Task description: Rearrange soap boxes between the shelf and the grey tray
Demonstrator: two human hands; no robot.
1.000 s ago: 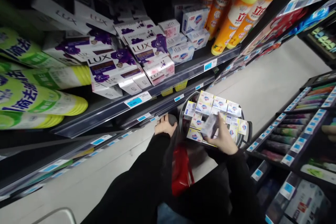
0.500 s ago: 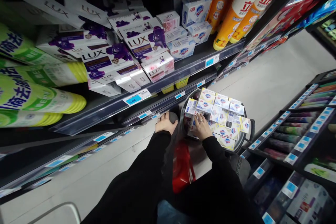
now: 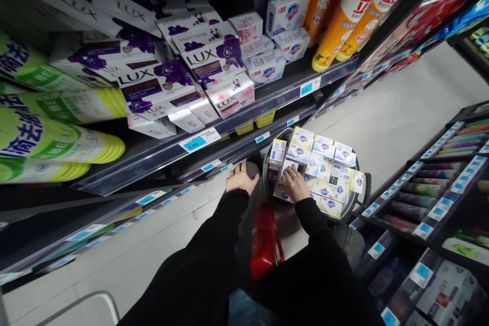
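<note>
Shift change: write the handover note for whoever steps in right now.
Left hand: rests on the dark handle beside the round grey basket, closed over it.
Right hand: palm down inside the basket, fingers on the small white-and-blue soap boxes; no box lifted.
Done: matching soap boxes sit on the shelf above.
Left: the basket's many soap boxes.

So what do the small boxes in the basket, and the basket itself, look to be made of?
The small boxes under the right hand look like thin printed card with a slight gloss: sharp folded edges, flat faces. The basket looks like dark moulded plastic, going by its smooth rounded rim, though it could be coated metal; the dim light leaves that open.
</note>
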